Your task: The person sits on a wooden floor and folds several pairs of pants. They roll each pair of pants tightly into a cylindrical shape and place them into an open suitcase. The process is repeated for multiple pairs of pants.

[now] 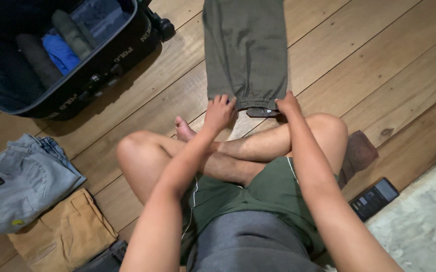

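Observation:
A folded olive-grey pair of trousers (245, 50) lies flat on the wooden floor in front of my crossed legs. My left hand (220, 112) grips the near hem at its left corner. My right hand (287, 104) pinches the same hem at its right corner, beside a small dark tag. Both arms reach forward over my knees.
An open dark suitcase (102, 63) with rolled clothes stands at the upper left. Folded light-grey jeans (24, 184) and tan shorts (66, 234) lie at the left. A dark phone (374, 198) lies at the right by a pale rug (424, 221), with a brown item (360, 151) near my knee.

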